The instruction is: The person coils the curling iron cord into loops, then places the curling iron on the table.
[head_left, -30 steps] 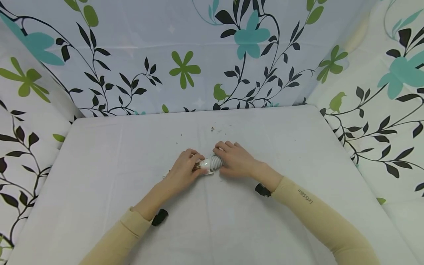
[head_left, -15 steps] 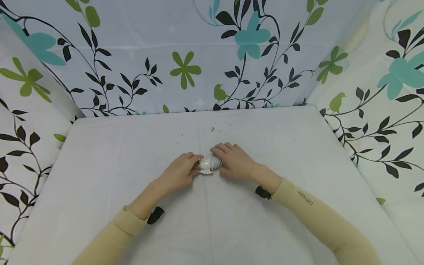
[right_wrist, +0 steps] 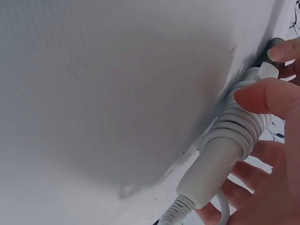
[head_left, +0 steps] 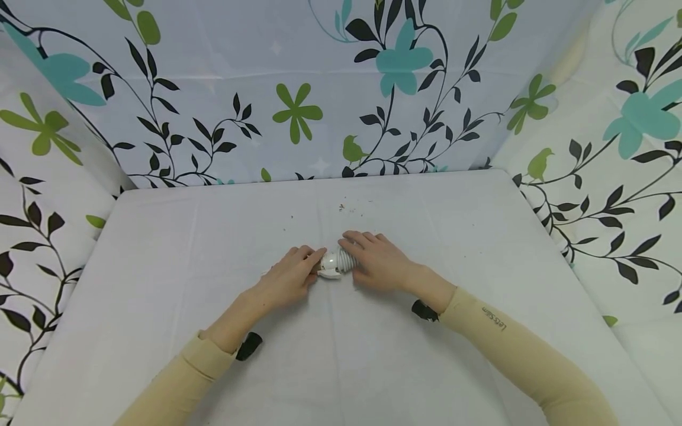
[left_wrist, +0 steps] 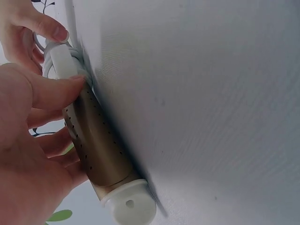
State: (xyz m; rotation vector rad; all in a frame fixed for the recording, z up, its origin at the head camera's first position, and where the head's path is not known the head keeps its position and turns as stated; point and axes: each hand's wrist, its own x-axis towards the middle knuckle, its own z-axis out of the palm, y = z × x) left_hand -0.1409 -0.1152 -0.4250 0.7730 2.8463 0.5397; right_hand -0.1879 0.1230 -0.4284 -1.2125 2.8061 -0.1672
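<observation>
A curling iron (head_left: 330,262) lies on the white cloth between my hands. In the left wrist view its bronze barrel (left_wrist: 101,140) shows rows of small holes and ends in a white cap (left_wrist: 133,206). My left hand (head_left: 285,278) holds the barrel, thumb near a white lever (left_wrist: 63,61). My right hand (head_left: 383,263) grips the white handle (right_wrist: 211,168), where the cord (right_wrist: 234,124) is wound in several coils; its thumb lies on the coils. Part of the barrel is hidden under the left hand in the head view.
White cloth covers the table (head_left: 426,355). Small dark crumbs (head_left: 342,207) lie beyond the hands. Patterned fabric (head_left: 213,89) with leaves and flowers hangs at the back and both sides. A black wrist camera (head_left: 248,346) sits at the left sleeve, another black camera (head_left: 424,310) at the right.
My left hand has shifted slightly to the left and nearer, its fingers lying flatter along the barrel. The curling iron's white lever side has turned a little; the right hand has barely moved.
</observation>
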